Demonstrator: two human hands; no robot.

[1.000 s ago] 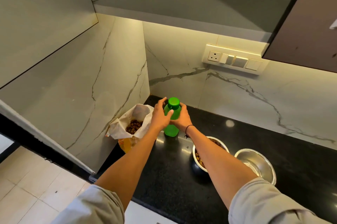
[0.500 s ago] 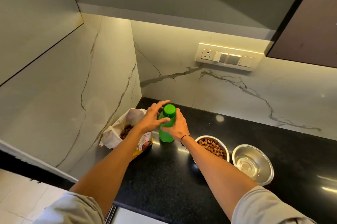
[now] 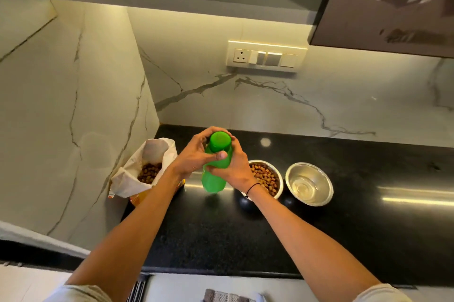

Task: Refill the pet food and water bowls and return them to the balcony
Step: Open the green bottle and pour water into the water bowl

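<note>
A green plastic bottle (image 3: 213, 181) with a green cap (image 3: 220, 141) is held upright just above the black countertop (image 3: 245, 235). My left hand (image 3: 194, 155) wraps its neck and cap from the left. My right hand (image 3: 234, 166) grips its body from the right. To the right stands a steel bowl (image 3: 279, 183) filled with brown kibble. Further right, a second steel bowl (image 3: 309, 183) holds some clear water.
An open pet food bag (image 3: 145, 169) with kibble inside leans in the left corner against the marble wall. A socket and switch panel (image 3: 265, 57) is on the backsplash. A dark upper cabinet (image 3: 383, 7) hangs at the top right.
The view has tilted downward and closer. My left hand has closed from spread fingers over the cap onto the bottle's neck. The bottle appears slightly raised off the counter.
</note>
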